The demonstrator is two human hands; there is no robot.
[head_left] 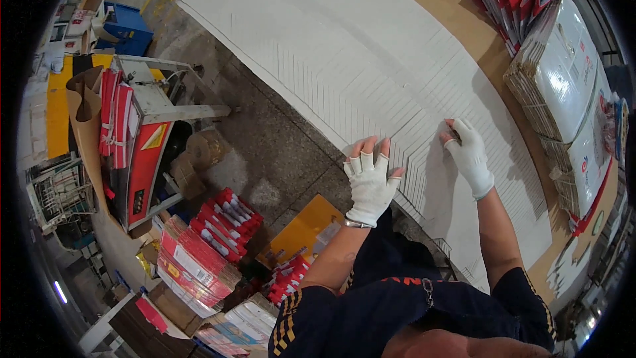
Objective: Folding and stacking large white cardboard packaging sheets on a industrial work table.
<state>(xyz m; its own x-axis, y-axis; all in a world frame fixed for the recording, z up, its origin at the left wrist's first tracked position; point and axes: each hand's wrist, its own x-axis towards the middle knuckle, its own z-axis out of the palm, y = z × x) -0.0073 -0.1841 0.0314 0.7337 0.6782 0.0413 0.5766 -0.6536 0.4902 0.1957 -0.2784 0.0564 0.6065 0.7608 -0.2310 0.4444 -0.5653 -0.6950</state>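
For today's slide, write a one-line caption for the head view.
Two gloved hands, left hand and right hand, press on fanned white card sheets spread across a table.

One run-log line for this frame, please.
left hand: flat on fanned white sheets edge | right hand: pressing sheets | table: carton stacks at right

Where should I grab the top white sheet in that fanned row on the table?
Probably at its exposed near edge beside the left hand, coming from the table's near side: the white sheets lie flat and overlap stepwise, so only the edges lift free. The right hand rests flat on them.
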